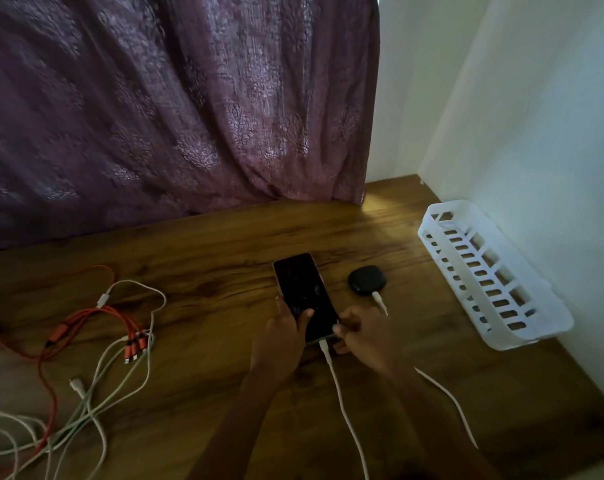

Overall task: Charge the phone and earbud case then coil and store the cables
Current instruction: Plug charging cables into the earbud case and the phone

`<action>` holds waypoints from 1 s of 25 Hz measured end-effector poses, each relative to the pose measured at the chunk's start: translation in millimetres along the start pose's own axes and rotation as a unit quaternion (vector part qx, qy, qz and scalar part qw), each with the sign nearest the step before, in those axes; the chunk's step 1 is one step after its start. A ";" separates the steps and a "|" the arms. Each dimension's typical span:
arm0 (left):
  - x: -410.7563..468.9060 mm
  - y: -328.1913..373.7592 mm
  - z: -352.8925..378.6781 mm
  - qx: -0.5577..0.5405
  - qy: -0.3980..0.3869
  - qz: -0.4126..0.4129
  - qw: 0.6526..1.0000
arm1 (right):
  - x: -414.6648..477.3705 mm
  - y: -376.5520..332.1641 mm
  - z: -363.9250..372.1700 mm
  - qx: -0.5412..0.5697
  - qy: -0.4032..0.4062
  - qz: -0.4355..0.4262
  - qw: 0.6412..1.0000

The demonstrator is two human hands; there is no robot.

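A dark phone [300, 289] lies screen-up on the wooden table [224, 258]. My left hand [286, 330] grips its lower left edge, thumb on the glass. My right hand [359, 330] pinches the phone's lower right corner. A white cable [342, 403] is plugged into the phone's bottom end and runs toward me. To the right, a black earbud case [364, 279] has a second white cable [380, 301] plugged into it; that cable passes under my right arm and shows again further down.
A tangle of orange multi-plug cable [86, 323] and white cables [120, 372] lies at the left. A white slotted plastic basket [494, 275] stands along the right wall. A purple curtain [176, 105] hangs behind the table.
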State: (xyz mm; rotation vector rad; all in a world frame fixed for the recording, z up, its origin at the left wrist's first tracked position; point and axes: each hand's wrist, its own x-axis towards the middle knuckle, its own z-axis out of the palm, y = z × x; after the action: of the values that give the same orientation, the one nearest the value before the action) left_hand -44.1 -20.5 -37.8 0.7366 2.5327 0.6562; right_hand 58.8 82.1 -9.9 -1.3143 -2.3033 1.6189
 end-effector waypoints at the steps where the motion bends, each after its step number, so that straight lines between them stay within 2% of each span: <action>1: 0.2 -0.9 0.0 0.002 -0.004 0.002 1.000 | -0.4 -2.4 -0.5 -0.035 -0.002 -0.011 0.999; 5: -1.9 -2.3 -1.0 0.005 -0.010 0.021 1.000 | -3.2 -6.9 1.3 -0.175 -0.010 -0.056 0.983; 8: -2.6 -4.9 0.6 0.035 0.010 0.036 0.999 | -5.0 -6.0 3.3 -0.205 -0.008 -0.060 0.977; 12: -3.2 -7.7 4.4 0.046 0.016 0.040 0.998 | -7.3 0.9 10.4 -0.186 0.025 -0.061 0.980; 17: -33.9 4.7 5.7 0.070 0.064 0.023 0.995 | -25.9 10.5 16.2 -0.074 0.103 -0.057 0.990; 22: -79.3 21.3 16.5 0.107 0.064 0.155 0.980 | -74.8 41.9 10.9 -0.024 0.197 -0.064 0.978; 25: -104.4 30.6 41.7 0.132 0.023 0.250 0.959 | -123.7 73.5 6.2 -0.010 0.311 -0.130 0.941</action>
State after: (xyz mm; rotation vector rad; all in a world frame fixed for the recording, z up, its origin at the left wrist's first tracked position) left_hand 69.3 -45.1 -27.7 1.5017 2.5140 0.4898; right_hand 180.0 4.9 -19.3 -1.2247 -1.9876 0.9215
